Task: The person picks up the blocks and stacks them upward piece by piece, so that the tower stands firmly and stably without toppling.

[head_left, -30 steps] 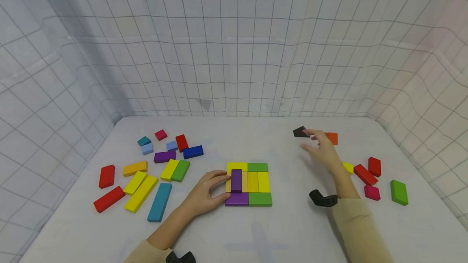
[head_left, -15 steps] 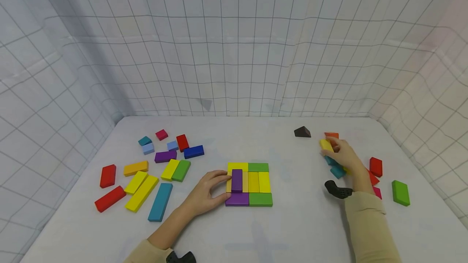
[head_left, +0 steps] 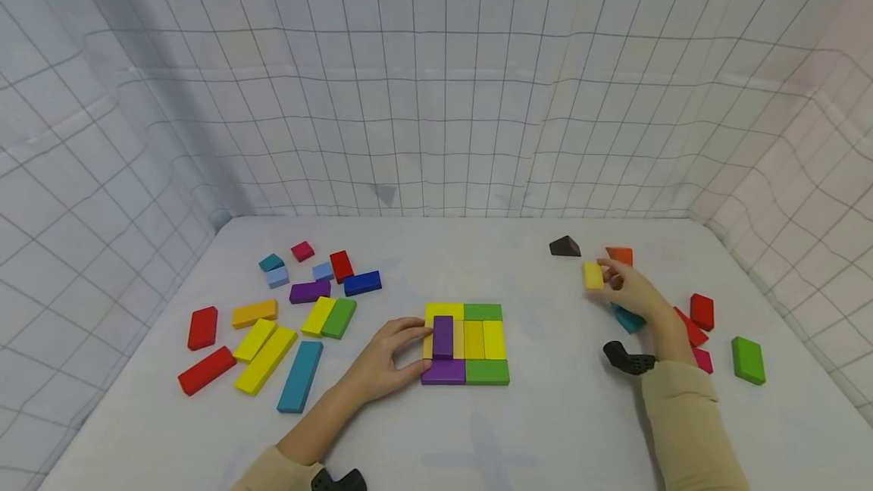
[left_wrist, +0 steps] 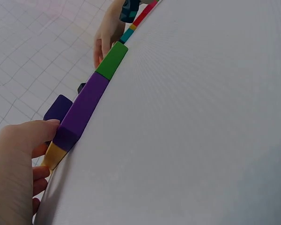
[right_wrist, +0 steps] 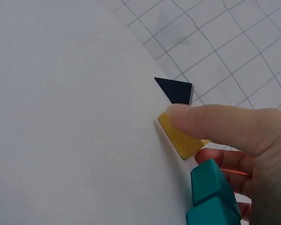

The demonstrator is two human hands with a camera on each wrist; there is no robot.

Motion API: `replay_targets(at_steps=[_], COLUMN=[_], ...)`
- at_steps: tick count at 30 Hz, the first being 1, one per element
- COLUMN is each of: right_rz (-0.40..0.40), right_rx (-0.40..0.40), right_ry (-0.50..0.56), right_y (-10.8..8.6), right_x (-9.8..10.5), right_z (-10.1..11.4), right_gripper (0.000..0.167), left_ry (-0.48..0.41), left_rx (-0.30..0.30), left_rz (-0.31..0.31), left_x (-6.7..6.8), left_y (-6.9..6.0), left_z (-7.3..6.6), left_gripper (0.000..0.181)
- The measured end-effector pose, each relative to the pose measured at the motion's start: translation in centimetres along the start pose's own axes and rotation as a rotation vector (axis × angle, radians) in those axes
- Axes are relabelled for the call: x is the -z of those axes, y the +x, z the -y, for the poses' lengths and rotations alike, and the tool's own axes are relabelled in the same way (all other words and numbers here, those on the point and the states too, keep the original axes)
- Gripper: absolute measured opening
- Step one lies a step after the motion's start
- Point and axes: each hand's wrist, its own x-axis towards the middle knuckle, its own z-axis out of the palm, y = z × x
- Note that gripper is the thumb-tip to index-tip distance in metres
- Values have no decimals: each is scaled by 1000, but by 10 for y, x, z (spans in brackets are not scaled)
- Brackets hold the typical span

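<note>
While your right hand (head_left: 634, 295) pinches a smooth yellow block (head_left: 592, 276) near the teal blocks (head_left: 628, 319), it hides part of them. Your left hand (head_left: 383, 364) (loosely curved) touches the flat, rectangular block layout (head_left: 474, 339).

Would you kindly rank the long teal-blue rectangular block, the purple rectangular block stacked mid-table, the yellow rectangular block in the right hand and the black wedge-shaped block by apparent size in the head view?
1. Teal-blue block
2. Stacked purple block
3. Yellow block, edge partly covered
4. Black block
</note>
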Motion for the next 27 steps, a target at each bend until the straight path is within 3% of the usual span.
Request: replay_targets(at_steps=[5,11,18,24,27], right_rz=[5,-77,-115,-65,-7], right_rx=[-20,24,202,418,481], right_ry=[49,-23,-8,2,23], right_y=[-2,-2,-3,-11,-18], right_x=[0,-7,-23,-54,-68], right_z=[1,5,42,93,114], right_gripper=[68,68,65,58,58], left_ry=[-1,-6,2,10,10], left_rx=[3,6,1,9,9], left_rz=[0,4,2,2,-2], left_x=[0,0,0,0,0], left_y=[0,0,0,0,0], left_z=[0,-1,-2,-2,-2], left_gripper=[46,46,46,46,46])
